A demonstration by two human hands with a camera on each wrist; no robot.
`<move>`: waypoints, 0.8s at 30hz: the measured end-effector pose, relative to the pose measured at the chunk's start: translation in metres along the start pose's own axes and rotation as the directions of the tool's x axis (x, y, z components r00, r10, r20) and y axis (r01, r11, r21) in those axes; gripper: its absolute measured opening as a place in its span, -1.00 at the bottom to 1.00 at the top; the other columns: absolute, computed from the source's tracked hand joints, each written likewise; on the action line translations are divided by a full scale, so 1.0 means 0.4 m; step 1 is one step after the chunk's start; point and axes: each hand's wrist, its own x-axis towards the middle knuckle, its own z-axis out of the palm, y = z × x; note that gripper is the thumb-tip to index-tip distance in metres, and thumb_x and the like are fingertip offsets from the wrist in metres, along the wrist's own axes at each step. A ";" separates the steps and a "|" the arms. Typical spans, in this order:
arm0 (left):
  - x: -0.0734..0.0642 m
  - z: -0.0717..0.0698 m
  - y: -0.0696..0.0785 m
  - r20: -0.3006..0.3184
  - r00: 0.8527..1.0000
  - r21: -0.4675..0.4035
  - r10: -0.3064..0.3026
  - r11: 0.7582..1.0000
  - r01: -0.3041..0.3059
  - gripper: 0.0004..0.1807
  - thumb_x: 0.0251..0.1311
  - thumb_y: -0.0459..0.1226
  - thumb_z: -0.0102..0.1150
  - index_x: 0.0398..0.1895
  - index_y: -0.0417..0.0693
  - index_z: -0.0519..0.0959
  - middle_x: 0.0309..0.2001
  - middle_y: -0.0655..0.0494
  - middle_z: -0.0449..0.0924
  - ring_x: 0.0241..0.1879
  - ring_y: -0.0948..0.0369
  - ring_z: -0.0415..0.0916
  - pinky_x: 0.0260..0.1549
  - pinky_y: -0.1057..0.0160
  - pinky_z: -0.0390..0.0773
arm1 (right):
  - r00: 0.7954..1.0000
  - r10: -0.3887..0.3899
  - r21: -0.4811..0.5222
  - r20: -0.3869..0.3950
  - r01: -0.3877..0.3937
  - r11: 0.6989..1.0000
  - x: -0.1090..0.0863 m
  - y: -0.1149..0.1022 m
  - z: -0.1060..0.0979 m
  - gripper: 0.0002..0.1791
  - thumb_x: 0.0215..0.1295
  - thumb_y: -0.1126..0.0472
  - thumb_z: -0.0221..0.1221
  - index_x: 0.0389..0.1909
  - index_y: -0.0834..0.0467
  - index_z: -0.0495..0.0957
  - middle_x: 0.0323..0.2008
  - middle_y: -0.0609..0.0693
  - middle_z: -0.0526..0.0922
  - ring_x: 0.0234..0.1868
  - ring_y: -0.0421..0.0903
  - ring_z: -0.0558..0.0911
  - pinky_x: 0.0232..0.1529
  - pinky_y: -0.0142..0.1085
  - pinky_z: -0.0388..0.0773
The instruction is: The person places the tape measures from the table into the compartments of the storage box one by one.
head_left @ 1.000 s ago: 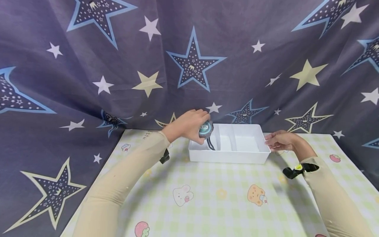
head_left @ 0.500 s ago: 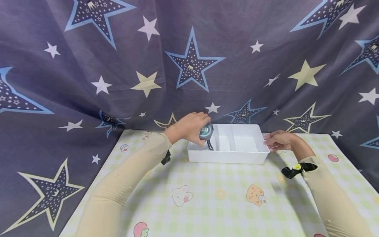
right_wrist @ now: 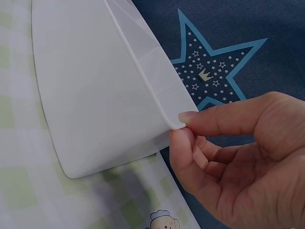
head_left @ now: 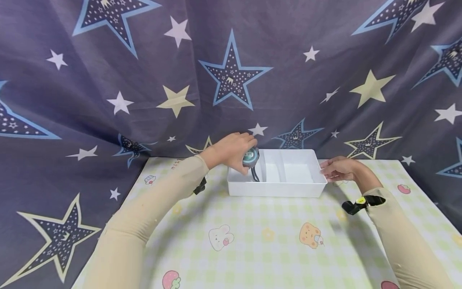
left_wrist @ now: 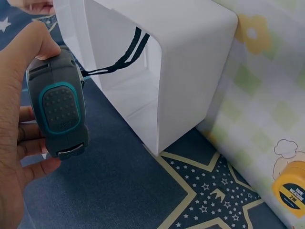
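Observation:
A white divided box [head_left: 274,189] stands at the back of the table. My left hand [head_left: 232,150] grips a grey and teal tape measure [head_left: 250,157] above the box's left compartment. Its black strap [head_left: 254,174] hangs down into that compartment. In the left wrist view the thumb and fingers lie around the edges of the tape measure [left_wrist: 59,102], apart from the box wall. At the box's right end my right hand [head_left: 339,168] holds the rim. The right wrist view shows thumb and index finger pinching the box's corner [right_wrist: 171,125].
A second, yellow tape measure [left_wrist: 291,188] lies on the checked tablecloth [head_left: 267,257], seen only in the left wrist view. A dark curtain with stars [head_left: 288,92] hangs right behind the box.
Both hands keep their grip and stay nearly in place. The head view has shifted slightly, and the tape measure remains above the left compartment.

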 end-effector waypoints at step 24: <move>0.021 0.059 0.013 0.086 0.996 0.078 0.024 0.996 -0.031 -0.01 -0.17 0.28 0.28 0.28 -0.17 0.43 0.10 0.00 0.56 0.04 0.09 0.50 0.06 0.11 0.58 | 1.000 0.004 0.035 0.023 -0.005 0.999 0.003 0.003 -0.003 -0.47 0.43 0.37 0.07 0.32 0.47 0.18 -0.41 -0.16 0.66 -0.39 -0.29 0.64 -0.26 -0.42 0.63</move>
